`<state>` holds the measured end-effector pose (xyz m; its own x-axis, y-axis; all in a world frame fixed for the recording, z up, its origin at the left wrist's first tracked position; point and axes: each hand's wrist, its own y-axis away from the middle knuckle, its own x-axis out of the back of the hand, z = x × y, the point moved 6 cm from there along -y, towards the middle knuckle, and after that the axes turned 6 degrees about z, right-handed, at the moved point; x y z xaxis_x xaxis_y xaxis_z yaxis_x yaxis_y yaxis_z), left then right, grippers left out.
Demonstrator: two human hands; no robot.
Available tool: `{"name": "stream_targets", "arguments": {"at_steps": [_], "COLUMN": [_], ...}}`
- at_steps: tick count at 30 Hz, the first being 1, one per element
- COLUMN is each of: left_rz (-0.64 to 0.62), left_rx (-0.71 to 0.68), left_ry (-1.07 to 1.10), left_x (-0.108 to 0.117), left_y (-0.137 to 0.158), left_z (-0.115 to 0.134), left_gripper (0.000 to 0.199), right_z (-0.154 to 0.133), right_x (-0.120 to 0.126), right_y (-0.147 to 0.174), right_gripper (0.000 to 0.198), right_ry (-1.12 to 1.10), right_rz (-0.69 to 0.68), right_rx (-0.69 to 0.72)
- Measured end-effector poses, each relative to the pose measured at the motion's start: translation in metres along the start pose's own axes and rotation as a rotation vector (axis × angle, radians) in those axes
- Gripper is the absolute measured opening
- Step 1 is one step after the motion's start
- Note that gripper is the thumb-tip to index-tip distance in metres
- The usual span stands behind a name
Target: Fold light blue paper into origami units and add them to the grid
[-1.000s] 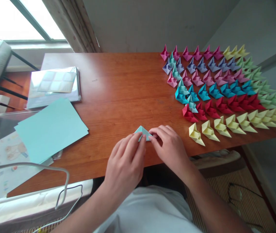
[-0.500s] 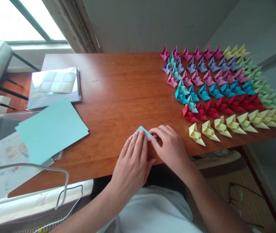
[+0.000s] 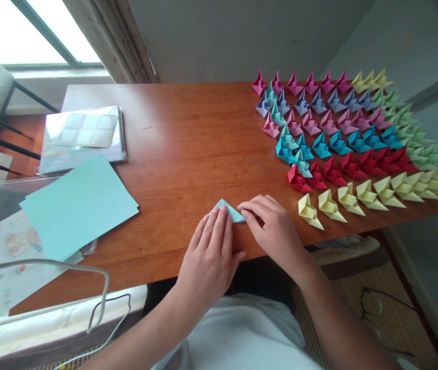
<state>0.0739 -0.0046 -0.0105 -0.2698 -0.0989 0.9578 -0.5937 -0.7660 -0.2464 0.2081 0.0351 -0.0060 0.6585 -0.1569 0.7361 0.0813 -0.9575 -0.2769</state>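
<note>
A small light-blue paper folded into a triangle [image 3: 235, 214] lies near the front edge of the table, its point facing away from me. My left hand [image 3: 211, 246] rests flat over its left part, fingers stretched out and pressing it down, so that part is hidden. At the triangle's right slope, my right hand [image 3: 270, 226] has thumb and index fingertip together in a pinch at the paper's edge. The right corner shows just below those fingertips. Closest to my right hand stands a yellow folded-paper piece [image 3: 309, 211].
Rows of folded-paper pieces in several colours, such as a red one [image 3: 299, 178], fill the right side. Light-blue sheets [image 3: 83, 205] lie at left, beside a clear-covered stack [image 3: 82, 136]. A grey cable [image 3: 105, 285] crosses the lower left. The wooden table [image 3: 188, 139] ends just before me.
My right fingers have shifted slightly up and off the triangle's right corner, which now shows more. My left hand stays pressed on the paper. The whole view has moved slightly.
</note>
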Motion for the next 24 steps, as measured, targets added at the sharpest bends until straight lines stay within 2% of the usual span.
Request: {"name": "stream_targets", "arguments": {"at_steps": [7,16,20,24], "left_rz": [0.016,0.026,0.018,0.008], "left_rx": [-0.016,-0.015,-0.019,-0.006], "left_ry": [-0.015,-0.012,0.003,0.001], "left_x": [0.000,-0.002,-0.001,-0.002], "left_y": [0.001,0.003,0.002,0.002], "left_z": [0.000,0.000,-0.001,-0.002], "left_gripper": [0.065,0.064,0.064,0.066], "right_z": [-0.008,-0.004,-0.007,-0.010], "right_x": [-0.001,-0.003,-0.005,-0.013], "right_y": [0.012,0.019,0.010,-0.013], "right_gripper": [0.020,0.016,0.018,0.020], "right_ry": [0.021,0.024,0.024,0.040], "right_rz": [0.015,0.063,0.045,-0.009], "right_rx": [0.114,0.080,0.059,0.055]}}
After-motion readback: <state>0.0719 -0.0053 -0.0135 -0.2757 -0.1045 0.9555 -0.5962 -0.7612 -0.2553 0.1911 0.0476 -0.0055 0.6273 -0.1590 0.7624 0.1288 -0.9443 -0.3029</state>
